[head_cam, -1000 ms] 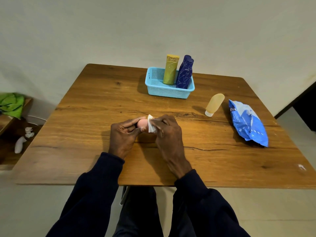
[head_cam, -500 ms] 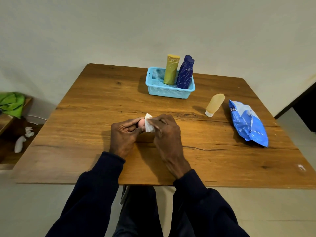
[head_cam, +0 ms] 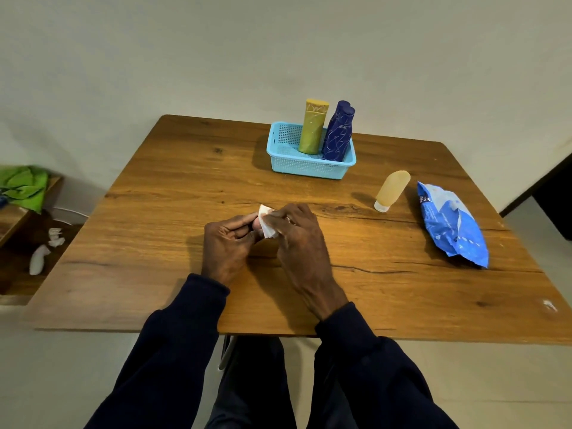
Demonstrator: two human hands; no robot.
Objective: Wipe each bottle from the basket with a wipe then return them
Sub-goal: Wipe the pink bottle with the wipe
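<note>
Your left hand (head_cam: 227, 243) has its fingers and thumb curled round a small pink bottle (head_cam: 256, 224) over the near middle of the wooden table (head_cam: 185, 196); only a sliver of the bottle shows between your hands. Your right hand (head_cam: 297, 239) pinches a white wipe (head_cam: 266, 226) against the bottle's right end, fingers bent together over it. At the far side sits the light blue basket (head_cam: 305, 168), with a yellow bottle (head_cam: 312, 126) and a dark blue bottle (head_cam: 337, 133) standing upright in it, touching each other. To the basket's near right a beige squeeze bottle (head_cam: 391, 190) stands cap-down on the table, and just right of it lies the blue wipes pack (head_cam: 452, 224).
</note>
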